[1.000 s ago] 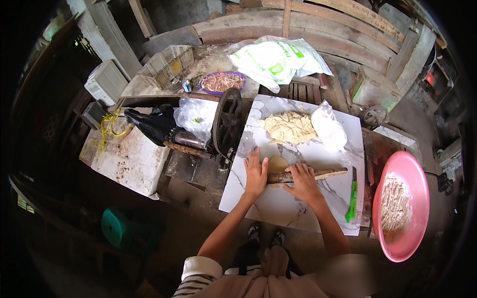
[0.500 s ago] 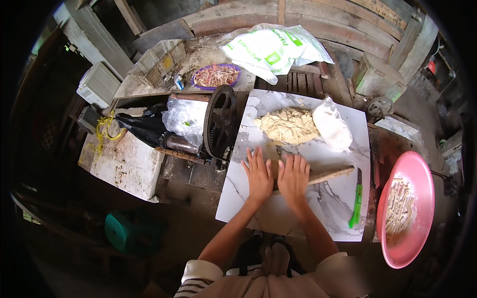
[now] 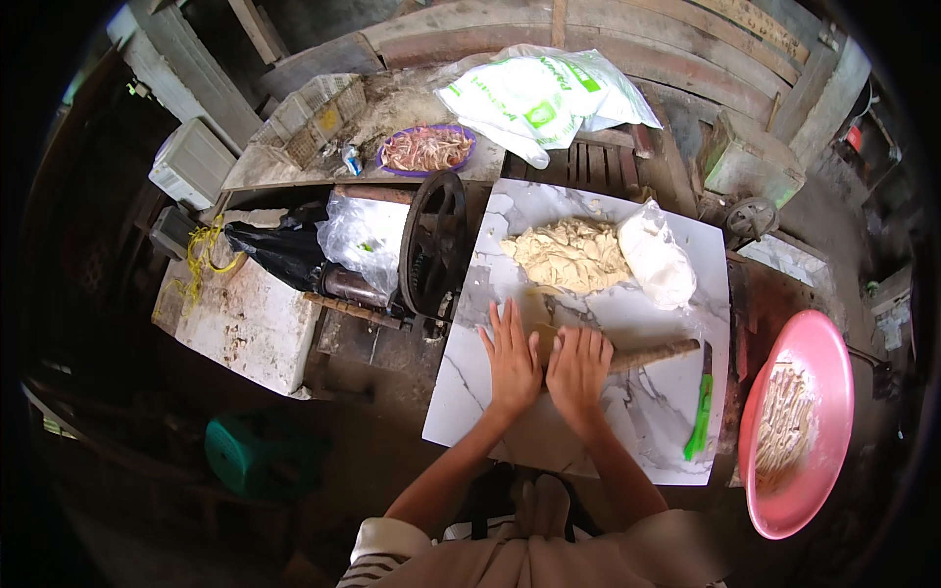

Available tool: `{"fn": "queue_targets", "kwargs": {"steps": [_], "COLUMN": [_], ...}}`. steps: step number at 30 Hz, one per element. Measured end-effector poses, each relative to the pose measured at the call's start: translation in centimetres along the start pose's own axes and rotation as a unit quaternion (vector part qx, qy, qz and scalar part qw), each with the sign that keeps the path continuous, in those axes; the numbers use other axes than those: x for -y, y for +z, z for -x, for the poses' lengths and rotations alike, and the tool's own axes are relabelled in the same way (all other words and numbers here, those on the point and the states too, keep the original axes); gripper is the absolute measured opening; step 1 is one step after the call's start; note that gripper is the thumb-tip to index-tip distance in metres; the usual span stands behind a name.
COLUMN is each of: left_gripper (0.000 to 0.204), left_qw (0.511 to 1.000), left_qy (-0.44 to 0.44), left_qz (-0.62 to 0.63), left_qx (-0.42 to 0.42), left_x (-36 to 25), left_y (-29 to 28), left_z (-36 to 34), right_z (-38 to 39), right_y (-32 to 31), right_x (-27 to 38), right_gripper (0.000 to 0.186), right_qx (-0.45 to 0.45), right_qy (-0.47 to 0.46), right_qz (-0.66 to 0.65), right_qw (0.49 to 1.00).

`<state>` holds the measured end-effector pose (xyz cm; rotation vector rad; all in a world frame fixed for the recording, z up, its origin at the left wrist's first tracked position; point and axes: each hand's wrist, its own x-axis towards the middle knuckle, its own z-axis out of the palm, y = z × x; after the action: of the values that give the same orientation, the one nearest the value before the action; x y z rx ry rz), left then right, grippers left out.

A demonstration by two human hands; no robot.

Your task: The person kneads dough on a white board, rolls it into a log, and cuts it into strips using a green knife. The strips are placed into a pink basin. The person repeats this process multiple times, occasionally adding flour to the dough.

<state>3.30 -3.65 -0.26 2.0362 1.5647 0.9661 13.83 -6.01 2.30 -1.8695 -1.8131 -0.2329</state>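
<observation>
A wooden rolling pin (image 3: 659, 355) lies across the marble-patterned board (image 3: 461, 392), its right end sticking out past my hands. My right hand (image 3: 578, 374) is laid over the pin, fingers close together and bent over it. Beside it my left hand (image 3: 515, 367) rests flat with fingers spread, around the pin's hidden left end. A flattened piece of dough (image 3: 545, 341) shows partly between the hands. Beyond them sit a big lump of pale dough (image 3: 569, 255) and a plastic bag of white powder (image 3: 657, 257). To the right is a green-handled knife (image 3: 700, 416).
A pink basin (image 3: 823, 461) with floured dough strips stands at the right. On the left is a machine with an iron wheel (image 3: 431, 245). Farther back are a purple-rimmed plate of strips (image 3: 426, 150), a white-green sack (image 3: 544, 98) and a plastic basket (image 3: 309, 122).
Both hands have come slightly toward me with the rolling pin. The right fingers are drawn closer together and more bent. The pin's right end lies a little nearer.
</observation>
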Motion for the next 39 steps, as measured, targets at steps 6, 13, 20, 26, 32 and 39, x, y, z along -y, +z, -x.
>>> {"fn": "queue_targets", "kwargs": {"steps": [6, 13, 20, 26, 32, 39], "left_gripper": [0.056, 0.048, 0.044, 0.045, 0.05, 0.049], "left_qw": [0.995, 0.99, 0.995, 0.997, 0.984, 0.959], "left_qy": [0.051, 0.078, 0.074, 0.06, 0.155, 0.261], "left_qz": [-0.089, -0.097, -0.023, -0.04, -0.054, -0.019], "left_qx": [0.008, -0.059, -0.059, -0.007, 0.07, 0.112], "left_x": [-1.1, 0.6, 1.5, -0.2, -0.7, 2.3], "left_y": [-0.7, 1.0, 1.5, 0.1, -2.3, -4.9], "left_z": [0.4, -6.9, -7.6, 1.3, 5.9, 4.2], "right_z": [0.8, -5.2, -5.6, 2.2, 6.3, 4.1], "right_y": [-0.8, 3.3, 4.0, 0.0, -4.6, -8.0], "right_x": [-0.2, -1.3, -1.3, -1.0, -3.1, -8.6], "right_gripper": [0.025, 0.019, 0.019, 0.032, 0.051, 0.045], "right_qx": [0.02, 0.0, 0.043, 0.041, 0.1, 0.18], "right_qy": [0.007, 0.066, 0.103, -0.002, -0.115, -0.123], "right_qz": [-0.013, 0.012, -0.028, 0.019, -0.031, -0.08], "right_qw": [1.0, 0.998, 0.993, 0.999, 0.988, 0.973]}}
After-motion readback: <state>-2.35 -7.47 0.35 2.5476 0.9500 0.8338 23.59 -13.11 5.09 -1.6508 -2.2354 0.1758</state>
